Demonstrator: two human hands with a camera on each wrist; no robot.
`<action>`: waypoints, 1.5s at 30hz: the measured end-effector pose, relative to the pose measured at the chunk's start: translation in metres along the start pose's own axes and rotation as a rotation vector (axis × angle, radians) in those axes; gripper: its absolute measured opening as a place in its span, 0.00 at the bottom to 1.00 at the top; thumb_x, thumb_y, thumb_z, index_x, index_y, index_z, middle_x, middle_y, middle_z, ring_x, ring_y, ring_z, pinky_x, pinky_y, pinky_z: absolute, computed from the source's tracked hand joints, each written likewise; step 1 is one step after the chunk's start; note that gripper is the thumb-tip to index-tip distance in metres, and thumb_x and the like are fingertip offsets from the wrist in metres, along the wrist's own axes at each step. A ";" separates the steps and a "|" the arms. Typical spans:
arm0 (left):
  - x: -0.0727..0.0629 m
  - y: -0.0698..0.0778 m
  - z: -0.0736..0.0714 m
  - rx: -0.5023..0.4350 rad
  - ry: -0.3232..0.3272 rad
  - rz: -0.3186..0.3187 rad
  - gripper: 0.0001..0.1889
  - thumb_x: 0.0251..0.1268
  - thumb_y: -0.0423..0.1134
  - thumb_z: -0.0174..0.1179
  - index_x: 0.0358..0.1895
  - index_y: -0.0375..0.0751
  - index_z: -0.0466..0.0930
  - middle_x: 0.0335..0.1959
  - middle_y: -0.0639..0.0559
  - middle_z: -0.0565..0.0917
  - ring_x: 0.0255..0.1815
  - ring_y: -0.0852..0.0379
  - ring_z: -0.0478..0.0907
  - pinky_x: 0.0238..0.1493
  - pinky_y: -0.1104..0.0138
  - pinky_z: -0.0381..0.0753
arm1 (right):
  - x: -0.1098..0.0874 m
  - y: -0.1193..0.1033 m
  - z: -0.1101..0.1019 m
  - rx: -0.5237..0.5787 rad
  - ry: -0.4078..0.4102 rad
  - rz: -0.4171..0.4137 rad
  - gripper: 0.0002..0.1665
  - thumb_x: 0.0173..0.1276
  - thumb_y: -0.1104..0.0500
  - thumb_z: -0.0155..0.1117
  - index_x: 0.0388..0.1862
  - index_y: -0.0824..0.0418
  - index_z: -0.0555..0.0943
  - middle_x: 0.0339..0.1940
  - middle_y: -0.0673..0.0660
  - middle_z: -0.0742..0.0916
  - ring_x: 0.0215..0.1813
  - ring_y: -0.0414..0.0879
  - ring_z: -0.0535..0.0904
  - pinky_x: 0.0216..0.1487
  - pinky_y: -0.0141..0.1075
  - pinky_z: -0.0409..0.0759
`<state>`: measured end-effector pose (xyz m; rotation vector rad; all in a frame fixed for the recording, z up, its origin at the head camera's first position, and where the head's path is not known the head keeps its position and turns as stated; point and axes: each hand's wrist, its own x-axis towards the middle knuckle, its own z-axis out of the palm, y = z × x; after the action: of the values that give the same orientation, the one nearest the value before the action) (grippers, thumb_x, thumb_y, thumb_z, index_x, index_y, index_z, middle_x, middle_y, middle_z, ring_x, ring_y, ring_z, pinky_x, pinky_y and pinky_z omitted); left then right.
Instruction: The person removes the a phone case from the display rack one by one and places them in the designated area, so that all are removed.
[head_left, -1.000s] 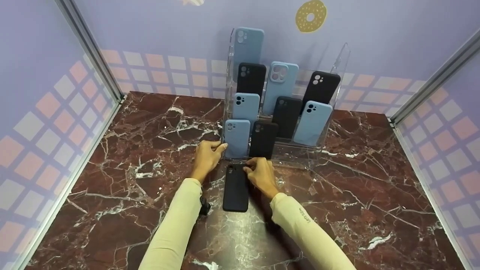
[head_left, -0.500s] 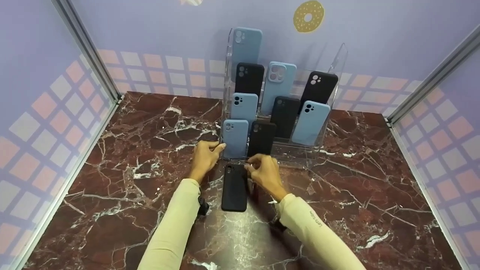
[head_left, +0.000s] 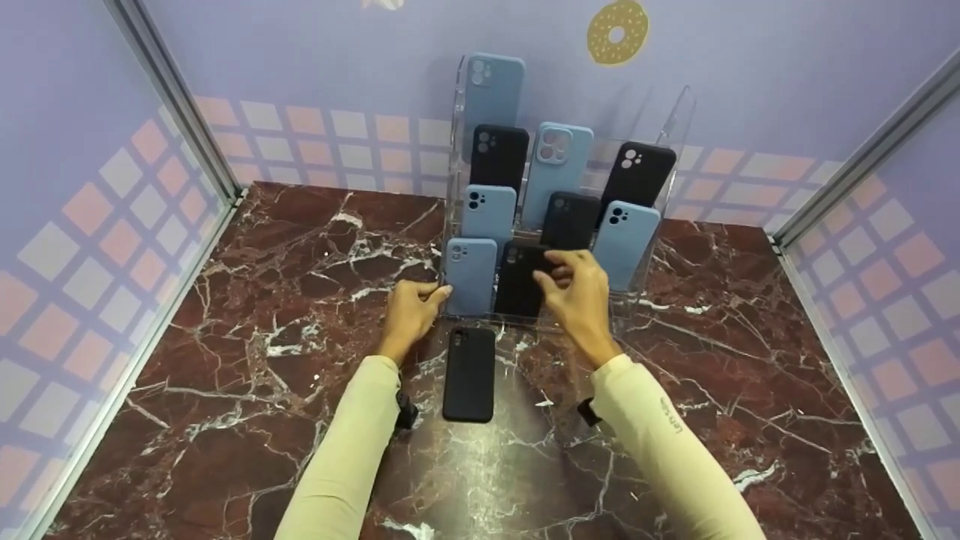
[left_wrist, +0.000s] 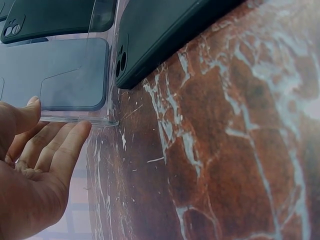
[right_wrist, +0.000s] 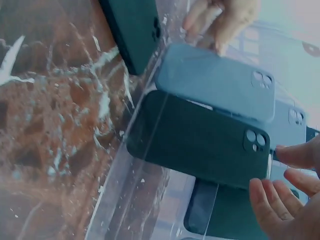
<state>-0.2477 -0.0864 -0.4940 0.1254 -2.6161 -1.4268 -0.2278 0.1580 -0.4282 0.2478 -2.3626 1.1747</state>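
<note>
A clear stepped display stand (head_left: pixel 577 304) holds black and light blue phone cases. My left hand (head_left: pixel 409 315) grips its left edge, thumb in front and fingers beneath in the left wrist view, beside the front blue phone case (head_left: pixel 472 279). My right hand (head_left: pixel 581 300) is at the upper right corner of the front black phone case (head_left: pixel 520 281). In the right wrist view its thumb and fingers (right_wrist: pixel 257 192) are spread apart near that case's camera end; whether they touch it, I cannot tell. Another black phone case (head_left: pixel 469 375) lies flat on the table before the stand.
Behind stand more cases: a blue one (head_left: pixel 495 94) at the top left, a black one (head_left: pixel 641 176) and a blue one (head_left: pixel 626 240) at the right. The marble-patterned table (head_left: pixel 262 390) is bounded by patterned walls (head_left: pixel 337 60) on three sides.
My right hand has left the upper end of the black phone case on the table and moved up and right to the front black case. The left hand stays at the stand's edge.
</note>
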 end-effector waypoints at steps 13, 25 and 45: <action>-0.001 0.001 0.000 -0.002 -0.019 -0.044 0.17 0.66 0.46 0.70 0.51 0.39 0.89 0.51 0.42 0.87 0.57 0.44 0.82 0.63 0.53 0.76 | 0.019 0.012 0.001 -0.136 0.012 -0.048 0.18 0.63 0.66 0.74 0.52 0.67 0.86 0.47 0.64 0.84 0.45 0.56 0.84 0.46 0.44 0.84; 0.000 0.001 0.000 0.000 -0.008 -0.025 0.16 0.66 0.46 0.70 0.50 0.38 0.89 0.51 0.42 0.87 0.57 0.43 0.82 0.63 0.53 0.76 | 0.023 0.018 0.008 -0.148 -0.022 -0.032 0.17 0.66 0.65 0.72 0.53 0.66 0.86 0.47 0.63 0.84 0.44 0.54 0.84 0.46 0.42 0.85; 0.000 0.002 0.000 -0.005 -0.012 -0.017 0.15 0.65 0.45 0.70 0.50 0.40 0.89 0.51 0.43 0.87 0.56 0.44 0.83 0.61 0.52 0.77 | 0.024 0.027 0.008 -0.036 0.027 -0.032 0.09 0.63 0.73 0.70 0.42 0.67 0.89 0.37 0.63 0.90 0.36 0.54 0.89 0.38 0.46 0.86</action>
<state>-0.2474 -0.0856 -0.4921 0.1396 -2.6274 -1.4440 -0.2614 0.1690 -0.4390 0.2545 -2.3456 1.1129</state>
